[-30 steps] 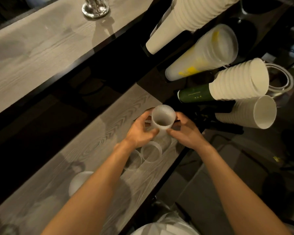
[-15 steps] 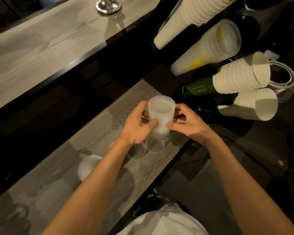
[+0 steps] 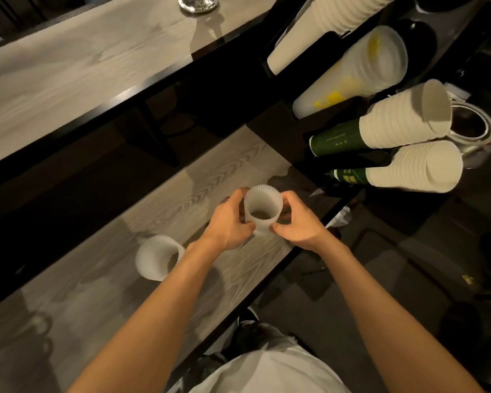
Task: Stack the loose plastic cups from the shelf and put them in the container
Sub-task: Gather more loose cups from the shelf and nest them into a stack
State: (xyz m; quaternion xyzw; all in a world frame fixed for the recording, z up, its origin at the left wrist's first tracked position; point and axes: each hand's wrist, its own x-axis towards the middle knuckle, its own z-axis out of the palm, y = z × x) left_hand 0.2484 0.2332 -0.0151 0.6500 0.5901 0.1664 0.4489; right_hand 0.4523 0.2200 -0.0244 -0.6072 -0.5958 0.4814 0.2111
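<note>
The left hand curls its fingers round the left side of a bumpy, see-through plastic cup. The right hand grips the cup's right side with its thumb and fingers. The cup's open top faces up, near the front edge of the wooden shelf, close to its right end. A second cup sits on the shelf just left of the left arm, partly hidden by it. Past the shelf's right end, tall stacks of white cups and a cloudy stack with yellow marks lean sideways.
</note>
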